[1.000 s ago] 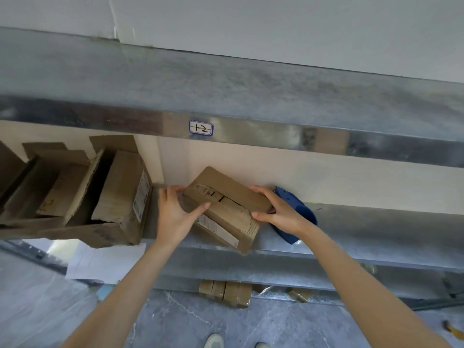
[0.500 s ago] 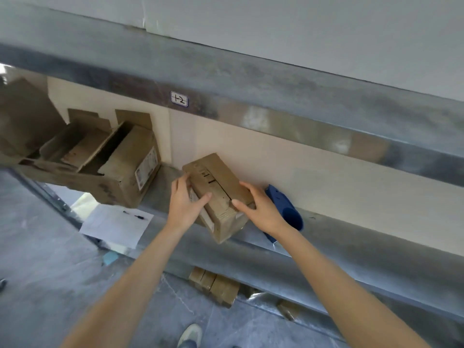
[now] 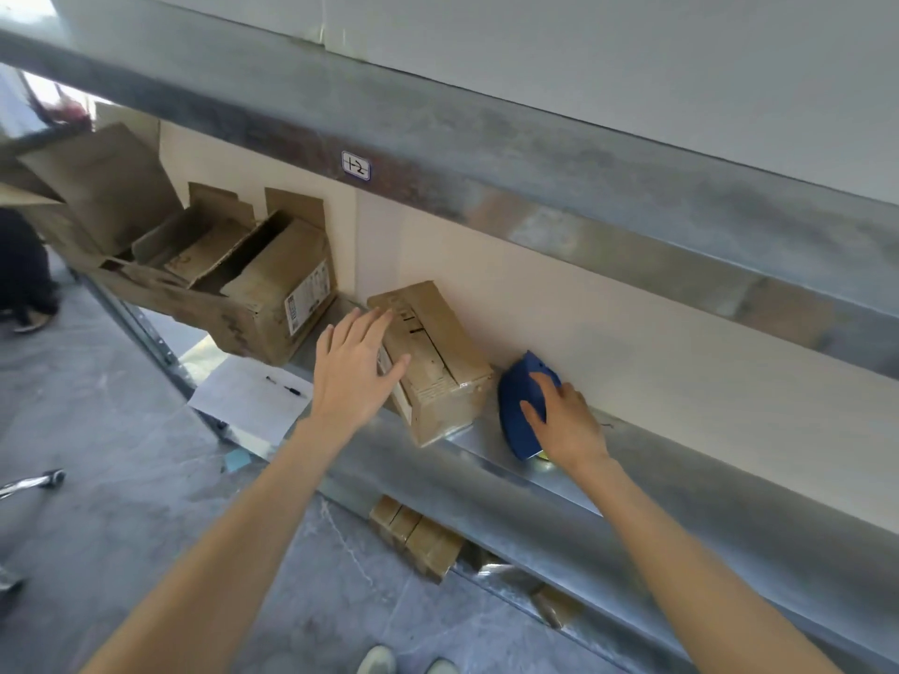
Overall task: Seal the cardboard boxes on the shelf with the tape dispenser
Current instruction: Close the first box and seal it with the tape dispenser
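Note:
A small closed cardboard box lies on the metal shelf against the back wall. My left hand rests flat against the box's left side, fingers straight. Just right of the box sits a blue tape dispenser. My right hand is on the dispenser with thumb and fingers curled around its body. A larger open cardboard box with raised flaps stands further left on the shelf.
More open boxes crowd the shelf's far left end. A sheet of paper with a pen lies below the shelf edge. Small boxes sit on the floor under the shelf. A person's legs stand at the far left.
My right hand left the small box and moved right onto the blue tape dispenser. The box now lies flat on the shelf, and my left hand has opened against its side.

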A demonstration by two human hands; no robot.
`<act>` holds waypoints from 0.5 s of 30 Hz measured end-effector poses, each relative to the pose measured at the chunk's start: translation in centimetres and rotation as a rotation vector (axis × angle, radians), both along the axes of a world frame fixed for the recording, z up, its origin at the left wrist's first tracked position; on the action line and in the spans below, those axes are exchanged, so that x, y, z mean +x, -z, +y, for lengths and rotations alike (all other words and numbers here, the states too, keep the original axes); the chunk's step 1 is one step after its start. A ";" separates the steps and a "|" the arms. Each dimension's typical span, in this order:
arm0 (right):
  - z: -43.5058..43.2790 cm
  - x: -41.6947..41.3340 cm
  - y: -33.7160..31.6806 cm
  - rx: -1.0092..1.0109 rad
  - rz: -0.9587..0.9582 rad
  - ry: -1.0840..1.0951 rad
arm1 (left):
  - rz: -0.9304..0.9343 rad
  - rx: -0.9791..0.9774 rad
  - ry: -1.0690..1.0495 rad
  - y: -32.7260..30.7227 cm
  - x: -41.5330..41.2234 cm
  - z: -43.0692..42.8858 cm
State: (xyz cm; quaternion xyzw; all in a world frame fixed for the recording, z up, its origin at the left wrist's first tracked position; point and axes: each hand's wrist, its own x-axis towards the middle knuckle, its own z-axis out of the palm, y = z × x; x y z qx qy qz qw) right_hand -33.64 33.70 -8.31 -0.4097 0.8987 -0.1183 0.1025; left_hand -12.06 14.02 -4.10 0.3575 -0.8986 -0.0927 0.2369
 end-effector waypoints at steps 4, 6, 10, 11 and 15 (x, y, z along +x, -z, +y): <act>-0.2 0.5 1.2 0.116 -0.052 -0.070 | -0.011 -0.020 0.003 0.4 0.5 0.0; -0.2 0.5 1.2 0.128 -0.169 -0.097 | -0.026 -0.002 0.006 0.5 0.7 0.0; -0.8 -0.8 1.4 0.081 -0.336 -0.063 | -0.060 0.028 0.031 1.0 0.8 -0.1; -0.9 -1.1 1.3 0.068 -0.365 -0.057 | -0.067 0.035 0.033 1.2 0.9 -0.2; -1.5 -1.9 1.1 0.098 -0.460 -0.048 | -0.076 0.058 0.036 1.6 0.8 -0.2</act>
